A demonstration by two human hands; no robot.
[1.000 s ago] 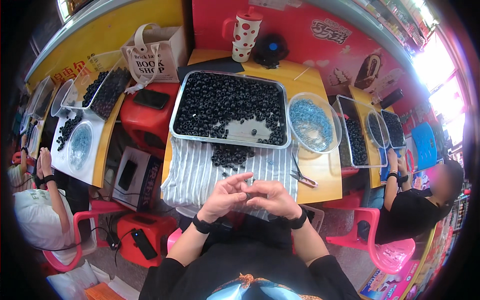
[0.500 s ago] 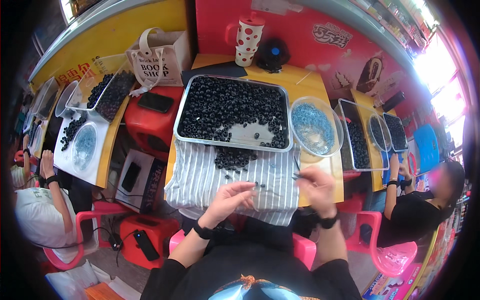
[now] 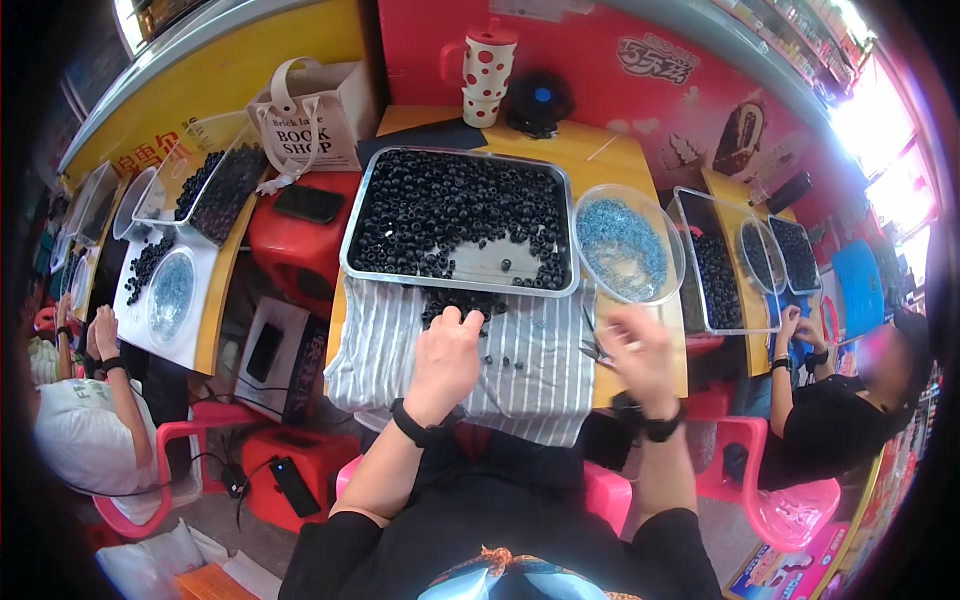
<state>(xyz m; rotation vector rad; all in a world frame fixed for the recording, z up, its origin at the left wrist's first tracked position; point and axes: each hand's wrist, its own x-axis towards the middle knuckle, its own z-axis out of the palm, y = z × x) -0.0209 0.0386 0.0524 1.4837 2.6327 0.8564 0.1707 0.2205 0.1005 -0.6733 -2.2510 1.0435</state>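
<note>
My left hand is over the near side of a loose pile of black beads on a grey-and-white striped cloth. Its fingers are curled down and closed among the beads, and what they pinch is hidden. Smeared by motion, my right hand is above the cloth's right edge, beside a small dark pair of scissors. I cannot make out its fingers or anything in them. A few single black beads rest on the cloth between my hands. Behind the pile stands a clear tray of black beads.
An oval tub of pale blue bits adjoins the tray. Farther back are a spotted tumbler, a dark fan and a tote bag. A phone lies on a red stool. People sit at tables on both sides.
My left hand has moved forward from the near part of the cloth to the bead pile, its fingers turning downward. My right hand has shifted slightly forward and right, away from the scissors.
</note>
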